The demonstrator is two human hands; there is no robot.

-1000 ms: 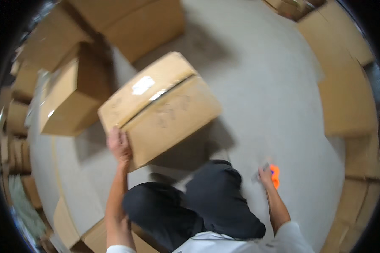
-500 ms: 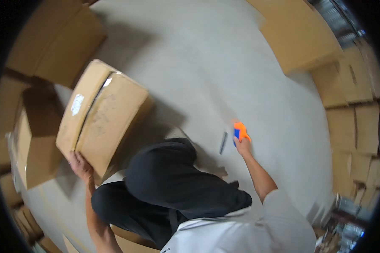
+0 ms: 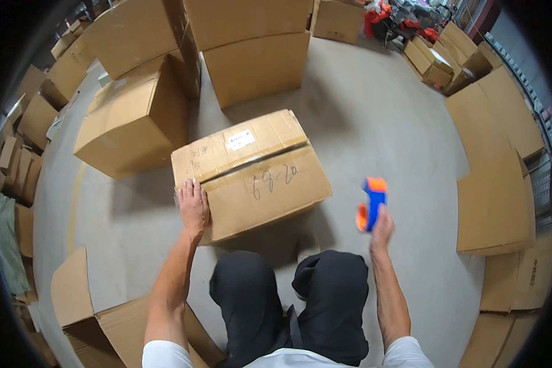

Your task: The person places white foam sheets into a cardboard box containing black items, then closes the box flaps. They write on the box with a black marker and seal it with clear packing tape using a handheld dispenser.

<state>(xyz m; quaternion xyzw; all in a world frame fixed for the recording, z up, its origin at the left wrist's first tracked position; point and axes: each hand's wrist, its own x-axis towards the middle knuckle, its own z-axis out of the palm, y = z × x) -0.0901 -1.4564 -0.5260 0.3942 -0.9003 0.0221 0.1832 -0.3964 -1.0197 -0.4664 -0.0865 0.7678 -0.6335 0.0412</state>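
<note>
A taped cardboard box (image 3: 257,178) with a white label and handwritten marks sits on the floor before my knees. A dark gap runs along the seam of its upper face. My left hand (image 3: 193,205) lies on the box's near left corner, fingers stretched flat against the cardboard. To the right of the box, my right hand (image 3: 382,229) is closed around a blue and orange tape dispenser (image 3: 375,199), raised off the floor and apart from the box. Whether tape hangs from it I cannot make out.
A closed box (image 3: 116,132) stands at the left, with tall cartons (image 3: 257,67) behind. An open carton (image 3: 129,325) is beside my left forearm. Stacked cartons (image 3: 497,208) line the right side. Red and dark clutter (image 3: 405,24) lies at the far right.
My view has turned, and the box now appears nearer the middle. The tape dispenser is up off the floor in my right hand. A dark stick seen beside it earlier is out of sight.
</note>
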